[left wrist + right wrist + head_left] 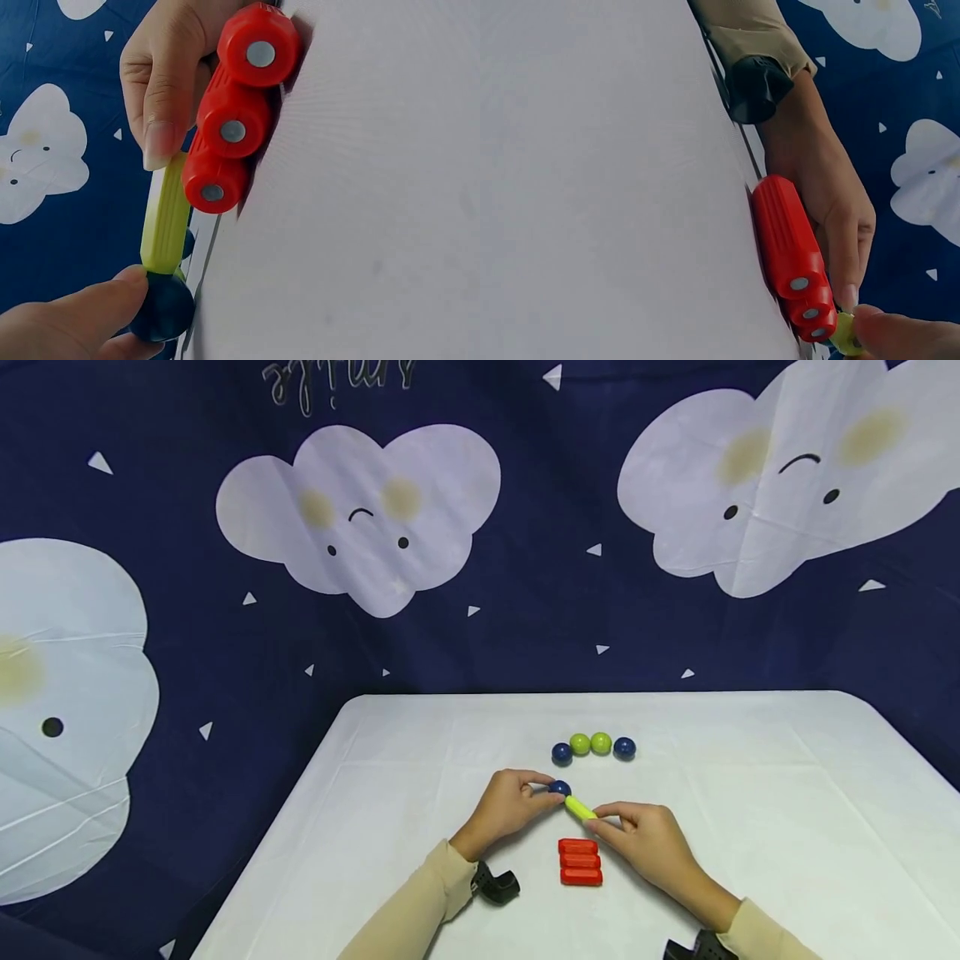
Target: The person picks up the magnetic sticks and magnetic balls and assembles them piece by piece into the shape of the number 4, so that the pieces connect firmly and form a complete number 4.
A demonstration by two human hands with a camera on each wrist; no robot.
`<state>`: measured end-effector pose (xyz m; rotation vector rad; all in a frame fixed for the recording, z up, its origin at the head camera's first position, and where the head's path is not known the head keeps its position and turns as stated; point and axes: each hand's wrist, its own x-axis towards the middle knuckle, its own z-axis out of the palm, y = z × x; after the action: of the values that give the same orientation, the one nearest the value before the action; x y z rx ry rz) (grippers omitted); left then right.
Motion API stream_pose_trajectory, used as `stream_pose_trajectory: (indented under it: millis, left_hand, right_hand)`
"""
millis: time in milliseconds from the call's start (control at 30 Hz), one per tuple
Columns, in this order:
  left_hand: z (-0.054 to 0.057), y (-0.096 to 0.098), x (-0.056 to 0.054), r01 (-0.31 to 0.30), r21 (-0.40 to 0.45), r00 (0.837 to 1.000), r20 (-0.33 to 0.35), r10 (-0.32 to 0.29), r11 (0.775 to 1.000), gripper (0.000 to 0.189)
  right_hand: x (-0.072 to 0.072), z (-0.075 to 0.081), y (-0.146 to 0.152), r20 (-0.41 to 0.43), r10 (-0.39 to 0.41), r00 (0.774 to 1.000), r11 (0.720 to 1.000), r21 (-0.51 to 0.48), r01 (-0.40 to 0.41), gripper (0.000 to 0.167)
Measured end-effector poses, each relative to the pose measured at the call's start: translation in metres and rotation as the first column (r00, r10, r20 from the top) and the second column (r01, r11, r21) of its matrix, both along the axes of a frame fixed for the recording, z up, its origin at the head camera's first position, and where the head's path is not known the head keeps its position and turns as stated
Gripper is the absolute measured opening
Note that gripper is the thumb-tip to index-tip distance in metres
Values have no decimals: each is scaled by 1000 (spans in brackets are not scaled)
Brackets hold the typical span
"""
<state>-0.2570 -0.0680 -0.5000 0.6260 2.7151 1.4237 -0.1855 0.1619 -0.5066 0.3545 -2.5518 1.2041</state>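
Observation:
My left hand point(542, 795) pinches a dark blue ball point(559, 788) just above the white table point(750, 827). My right hand point(602, 817) pinches a yellow-green stick point(579, 808) whose far end meets that ball. In the left wrist view the stick point(166, 217) touches the blue ball point(165, 309), with a right-hand finger point(161, 112) on the stick's upper end. Three red sticks point(580, 862) lie side by side on the table just in front of both hands, showing metal end discs point(232, 131). The right wrist view shows them point(787, 240) beside my left wrist.
A row of balls lies farther back on the table: dark blue point(562, 752), two green point(580, 743) point(601, 742), dark blue point(624, 747). A navy cloth with white clouds point(360, 518) hangs behind the table. Black camera mounts sit on both wrists point(495, 885).

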Motion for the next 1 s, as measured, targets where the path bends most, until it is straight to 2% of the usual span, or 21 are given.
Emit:
stream_pose_trajectory:
  millis: [267, 500, 767, 1000]
  left_hand:
    - [2, 1, -7, -65, -2, 996, 55, 65, 998, 33]
    - [3, 1, -11, -101, 11, 989, 105, 100, 995, 34]
    - [4, -2, -18, -99, -2, 989, 114, 98, 995, 33]
    - [5, -2, -22, -53, 4, 991, 124, 52, 999, 33]
  right_hand:
    - [-4, -1, -10, 46, 67, 997, 997, -27, -66, 20]
    - [-8, -2, -17, 25, 117, 993, 993, -24, -116, 18]
    - [-15, -4, -26, 0, 176, 984, 984, 13, -176, 17]
    - [-17, -4, -24, -35, 178, 983, 983, 44, -177, 14]
